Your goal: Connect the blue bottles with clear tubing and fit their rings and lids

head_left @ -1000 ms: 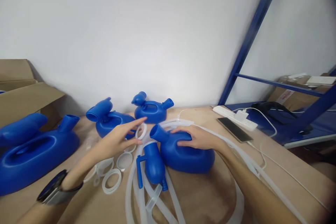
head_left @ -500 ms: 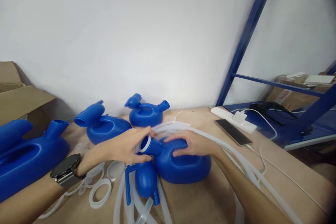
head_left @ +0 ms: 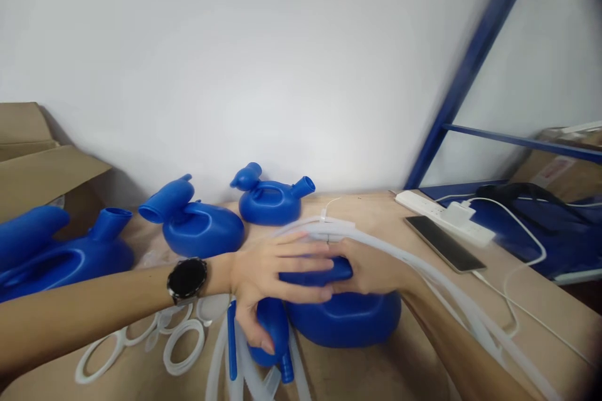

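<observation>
Tabletop (head_left: 367,373) beneath bulbous blue jug (head_left: 348,322)

At five o'clock the left hand (head_left: 279,269) hides part of a jug (head_left: 348,322); edges crop a second jug (head_left: 96,260) and box (head_left: 56,169) near nine, blurred carton (head_left: 531,178) at three, tubes (head_left: 217,357) at six.

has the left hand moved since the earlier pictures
Yes, it has moved rightward: against the rearmost blue jug, the left hand was left of it and now spreads in front of it, over the front blue jug.
</observation>
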A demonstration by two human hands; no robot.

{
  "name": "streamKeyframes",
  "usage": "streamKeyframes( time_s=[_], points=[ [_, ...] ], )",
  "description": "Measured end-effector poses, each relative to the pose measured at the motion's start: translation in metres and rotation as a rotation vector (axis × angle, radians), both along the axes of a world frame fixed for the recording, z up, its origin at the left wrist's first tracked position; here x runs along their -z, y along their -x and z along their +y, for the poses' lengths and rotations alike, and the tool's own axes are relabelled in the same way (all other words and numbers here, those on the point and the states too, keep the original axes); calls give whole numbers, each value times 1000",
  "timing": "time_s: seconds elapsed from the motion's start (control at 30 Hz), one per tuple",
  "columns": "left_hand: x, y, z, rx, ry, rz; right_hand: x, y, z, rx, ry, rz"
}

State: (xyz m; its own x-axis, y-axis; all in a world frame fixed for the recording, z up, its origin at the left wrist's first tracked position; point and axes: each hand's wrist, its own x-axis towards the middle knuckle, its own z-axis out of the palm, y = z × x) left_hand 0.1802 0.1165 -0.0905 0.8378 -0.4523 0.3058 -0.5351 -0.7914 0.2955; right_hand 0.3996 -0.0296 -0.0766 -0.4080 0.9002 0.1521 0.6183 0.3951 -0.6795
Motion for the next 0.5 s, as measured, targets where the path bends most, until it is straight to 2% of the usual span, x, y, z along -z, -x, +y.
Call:
streamKeyframes(
  time_s=[0.07,0.13,0.27,0.37,0.43,0.5],
  points=[
    [0,2,-5,4,73,-89,0,1,0,5,24,-1],
    [0,5,-13,-70,179,-103,0,0,0,16,42,-2],
    [-7,8,-32,-351,470,-41,1,-2,-1,50,62,-32],
    [-15,11,-41,-565,666,-45,0,-3,-2,61,142,-48],
    [-20,25,-44,-697,684,-109,-1,-2,-4,52,174,-39],
    [-20,52,-48,-825,558,-167,-2,-1,-5,51,174,-14]
  ],
)
